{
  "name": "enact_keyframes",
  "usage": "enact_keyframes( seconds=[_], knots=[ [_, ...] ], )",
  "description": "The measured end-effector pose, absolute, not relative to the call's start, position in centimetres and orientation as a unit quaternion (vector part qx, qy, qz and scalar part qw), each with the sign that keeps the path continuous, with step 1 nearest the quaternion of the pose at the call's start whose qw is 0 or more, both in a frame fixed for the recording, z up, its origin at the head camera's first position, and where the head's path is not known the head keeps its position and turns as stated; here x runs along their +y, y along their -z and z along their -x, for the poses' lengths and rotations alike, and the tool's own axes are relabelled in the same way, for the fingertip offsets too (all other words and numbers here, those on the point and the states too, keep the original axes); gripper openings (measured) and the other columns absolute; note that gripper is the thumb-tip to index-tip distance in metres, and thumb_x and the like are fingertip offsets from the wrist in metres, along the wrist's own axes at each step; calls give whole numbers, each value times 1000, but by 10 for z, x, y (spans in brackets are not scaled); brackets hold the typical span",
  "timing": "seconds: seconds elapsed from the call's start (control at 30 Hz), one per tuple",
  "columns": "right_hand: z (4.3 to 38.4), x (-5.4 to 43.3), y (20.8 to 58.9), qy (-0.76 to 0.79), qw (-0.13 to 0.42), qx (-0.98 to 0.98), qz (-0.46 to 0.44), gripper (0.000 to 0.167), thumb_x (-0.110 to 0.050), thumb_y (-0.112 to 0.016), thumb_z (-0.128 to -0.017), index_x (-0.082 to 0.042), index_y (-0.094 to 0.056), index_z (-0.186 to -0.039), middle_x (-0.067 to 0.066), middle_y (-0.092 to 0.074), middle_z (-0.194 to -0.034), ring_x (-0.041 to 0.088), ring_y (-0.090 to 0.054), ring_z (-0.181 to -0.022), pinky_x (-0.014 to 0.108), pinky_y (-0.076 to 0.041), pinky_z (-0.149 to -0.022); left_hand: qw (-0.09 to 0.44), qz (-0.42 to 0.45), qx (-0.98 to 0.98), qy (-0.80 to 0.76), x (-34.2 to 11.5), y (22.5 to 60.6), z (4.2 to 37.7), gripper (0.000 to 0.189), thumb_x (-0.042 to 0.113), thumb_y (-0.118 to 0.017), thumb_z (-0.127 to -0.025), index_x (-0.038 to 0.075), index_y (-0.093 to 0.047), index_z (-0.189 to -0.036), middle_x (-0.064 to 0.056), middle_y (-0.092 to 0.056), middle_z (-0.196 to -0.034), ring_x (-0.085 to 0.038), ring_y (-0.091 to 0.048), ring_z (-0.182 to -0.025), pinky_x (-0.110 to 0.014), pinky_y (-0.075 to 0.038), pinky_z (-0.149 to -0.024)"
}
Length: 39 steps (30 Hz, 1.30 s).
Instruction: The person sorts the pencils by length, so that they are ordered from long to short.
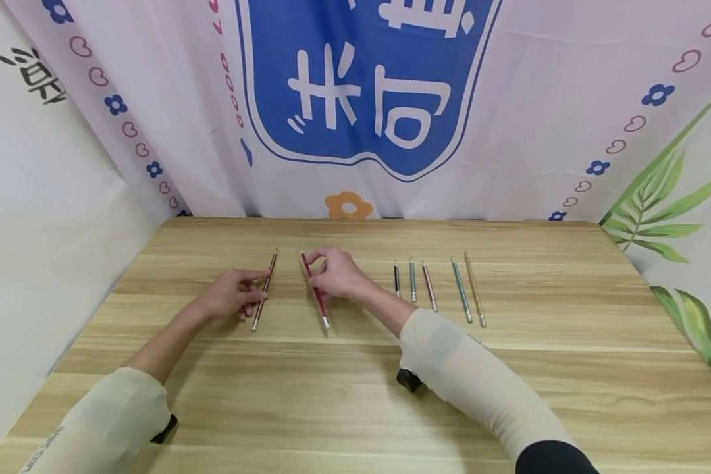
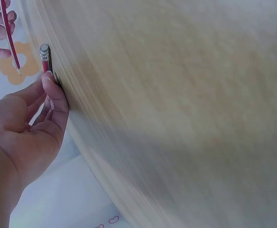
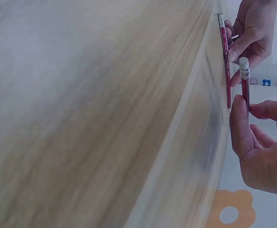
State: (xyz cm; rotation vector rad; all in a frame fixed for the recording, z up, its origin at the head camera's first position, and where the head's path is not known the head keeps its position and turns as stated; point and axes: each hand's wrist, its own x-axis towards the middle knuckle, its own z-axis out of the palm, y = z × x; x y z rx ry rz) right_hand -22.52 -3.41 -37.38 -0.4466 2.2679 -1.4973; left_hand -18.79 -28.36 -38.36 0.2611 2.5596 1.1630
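Observation:
My left hand (image 1: 231, 294) pinches a dark red pencil (image 1: 266, 286) between thumb and forefinger at the left of the table. The pencil lies slanted along the wood, its white eraser end toward me. My right hand (image 1: 339, 273) holds a brighter red pencil (image 1: 319, 304) by thumb and fingertips, just to the right of the first. This one is tilted, with its tip pointing away and its white eraser (image 3: 243, 62) toward me. In the left wrist view the eraser end (image 2: 44, 50) of the dark red pencil sticks out past my thumb.
To the right lie a short dark blue pencil (image 1: 397, 278), a short teal pencil (image 1: 413, 280), a short red pencil (image 1: 429, 286), a longer teal pencil (image 1: 461, 289) and a gold pencil (image 1: 474, 289). A printed curtain (image 1: 539, 131) hangs behind the wooden table (image 1: 308, 401).

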Motion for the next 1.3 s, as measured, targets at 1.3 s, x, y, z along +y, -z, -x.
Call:
enact_keyframes(
  seconds=[1.3],
  knots=[
    [229,-53,385,569,227,782,114,37,8,-68,-94,5,-58,-129,18,-69,-87,23,-69,-66,33,-66,-62,174,-85,877,-440,-283,383,189,57,-4,-62,-100,-12,-37,-151,-17,-62,-88,-14,-60,-58,-31,-61,-52]
  ],
)
